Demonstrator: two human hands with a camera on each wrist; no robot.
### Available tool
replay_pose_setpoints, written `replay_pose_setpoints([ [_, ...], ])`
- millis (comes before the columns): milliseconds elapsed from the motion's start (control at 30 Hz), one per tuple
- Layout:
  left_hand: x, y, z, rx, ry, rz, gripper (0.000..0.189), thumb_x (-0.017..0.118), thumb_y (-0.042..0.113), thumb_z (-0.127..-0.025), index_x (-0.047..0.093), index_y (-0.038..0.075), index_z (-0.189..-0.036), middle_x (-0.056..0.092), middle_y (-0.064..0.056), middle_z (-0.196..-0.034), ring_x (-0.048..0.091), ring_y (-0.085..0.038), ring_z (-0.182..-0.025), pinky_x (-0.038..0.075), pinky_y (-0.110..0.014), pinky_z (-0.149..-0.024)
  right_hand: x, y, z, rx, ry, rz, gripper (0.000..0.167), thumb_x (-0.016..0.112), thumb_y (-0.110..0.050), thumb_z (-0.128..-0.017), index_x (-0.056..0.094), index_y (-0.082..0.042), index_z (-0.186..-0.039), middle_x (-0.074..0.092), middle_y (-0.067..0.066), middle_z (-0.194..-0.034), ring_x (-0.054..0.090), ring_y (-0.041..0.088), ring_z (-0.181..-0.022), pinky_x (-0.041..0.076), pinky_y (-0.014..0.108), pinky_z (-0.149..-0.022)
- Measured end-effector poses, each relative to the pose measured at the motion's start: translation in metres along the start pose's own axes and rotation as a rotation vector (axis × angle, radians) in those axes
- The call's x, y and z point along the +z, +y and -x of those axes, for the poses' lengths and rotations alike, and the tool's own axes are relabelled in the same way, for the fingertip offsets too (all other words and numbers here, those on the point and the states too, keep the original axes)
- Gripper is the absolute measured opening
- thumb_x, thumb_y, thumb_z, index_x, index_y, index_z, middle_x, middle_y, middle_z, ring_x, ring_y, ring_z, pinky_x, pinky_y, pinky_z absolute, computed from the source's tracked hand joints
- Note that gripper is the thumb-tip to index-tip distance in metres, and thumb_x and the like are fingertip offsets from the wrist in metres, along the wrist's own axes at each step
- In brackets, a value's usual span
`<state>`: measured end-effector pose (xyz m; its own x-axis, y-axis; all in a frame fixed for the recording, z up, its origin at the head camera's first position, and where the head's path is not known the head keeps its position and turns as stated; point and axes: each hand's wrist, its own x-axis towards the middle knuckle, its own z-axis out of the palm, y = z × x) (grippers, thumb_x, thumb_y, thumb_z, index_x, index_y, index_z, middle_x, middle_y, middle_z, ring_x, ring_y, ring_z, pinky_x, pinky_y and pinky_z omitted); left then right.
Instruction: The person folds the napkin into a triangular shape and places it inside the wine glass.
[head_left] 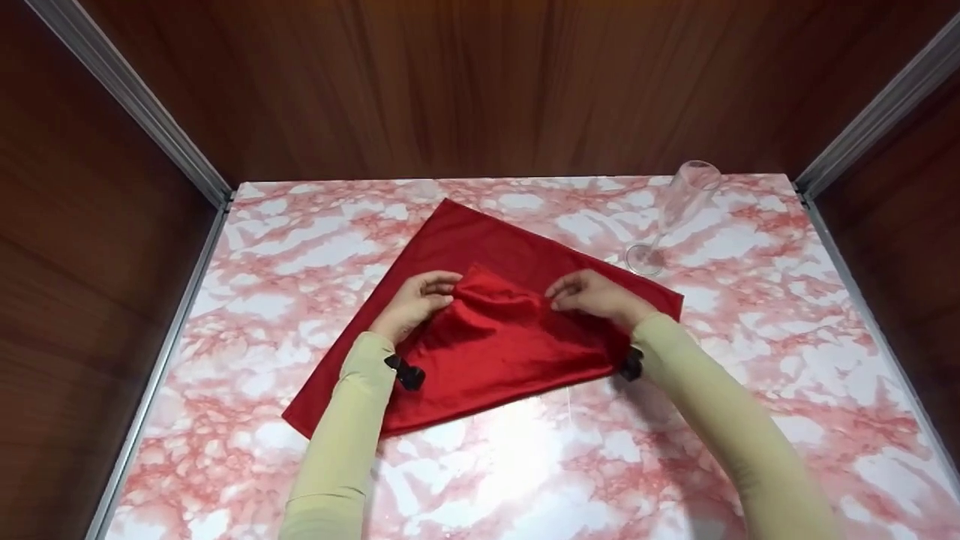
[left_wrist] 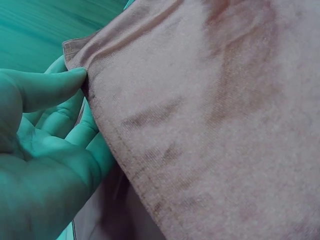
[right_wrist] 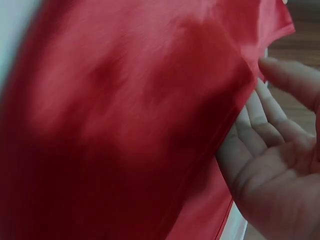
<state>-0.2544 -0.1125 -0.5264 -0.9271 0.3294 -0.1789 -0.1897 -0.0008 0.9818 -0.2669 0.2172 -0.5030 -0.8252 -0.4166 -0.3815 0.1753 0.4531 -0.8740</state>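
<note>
1. Red cloth [head_left: 510, 345] lies aslant near the middle of the marbled worktop [head_left: 795, 322], with part of it lifted between both hands.
2. Its far corner points at the back wall [head_left: 480, 90] and stops short of it, leaving a narrow strip of worktop.
3. Bare marbling shows on both sides of the cloth, out to the metal rails [head_left: 161, 360], and along the near side, where two pale sleeves [head_left: 337, 450] cross it.
4. On the right, the glass [head_left: 645, 259] stands with its foot just beside the cloth's far edge; whether they touch, I cannot tell.
5. Left hand [head_left: 416, 304]: pinches the lifted edge close to a corner, thumb in front, fingers behind.
6. Right hand [head_left: 596, 296]: pinches the opposite edge, also with the fingers behind.
7. Smooth and glossy, the lifted part is brighter, with soft creases; the flat part looks darker and matt. A stitched hem shows in the left wrist view, which tints the cloth pinkish grey.
</note>
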Motion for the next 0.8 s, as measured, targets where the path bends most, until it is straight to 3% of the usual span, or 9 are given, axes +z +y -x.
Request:
replay_pose_setpoints([
  [267, -0.011, 0.005, -0.015, -0.007, 0.063, 0.034, 0.042, 0.055, -0.014, -0.088, 0.058, -0.001, -0.127, 0.062, -0.014, -0.108, 0.059, -0.021, -0.097, 0.05, -0.025, -0.075, 0.002, -0.019, -0.032, -0.012, 0.052, -0.135, 0.024, 0.065, 0.0, -0.088, 0.063, 0.009, -0.11, 0.064, 0.004, -0.088, 0.057, 0.011, -0.077, 0.049, 0.023, -0.071],
  [467, -0.025, 0.013, -0.031, -0.012, 0.098, 0.04, 0.042, 0.055, -0.014, -0.088, 0.059, 0.001, -0.126, 0.062, -0.014, -0.11, 0.059, -0.021, -0.099, 0.049, -0.026, -0.077, 0.003, -0.033, -0.056, -0.075, 0.045, -0.115, 0.024, 0.063, 0.004, -0.087, 0.062, 0.013, -0.11, 0.066, 0.006, -0.087, 0.058, 0.009, -0.078, 0.048, 0.023, -0.075],
  [800, -0.041, 0.029, -0.066, 0.0, 0.152, -0.02, 0.044, 0.056, -0.014, -0.087, 0.057, -0.001, -0.129, 0.06, -0.017, -0.117, 0.056, -0.021, -0.105, 0.047, -0.022, -0.08, -0.004, -0.052, -0.088, -0.112, 0.168, -0.109, 0.021, 0.062, 0.005, -0.087, 0.062, 0.014, -0.107, 0.065, 0.005, -0.083, 0.056, 0.007, -0.074, 0.046, 0.022, -0.071],
])
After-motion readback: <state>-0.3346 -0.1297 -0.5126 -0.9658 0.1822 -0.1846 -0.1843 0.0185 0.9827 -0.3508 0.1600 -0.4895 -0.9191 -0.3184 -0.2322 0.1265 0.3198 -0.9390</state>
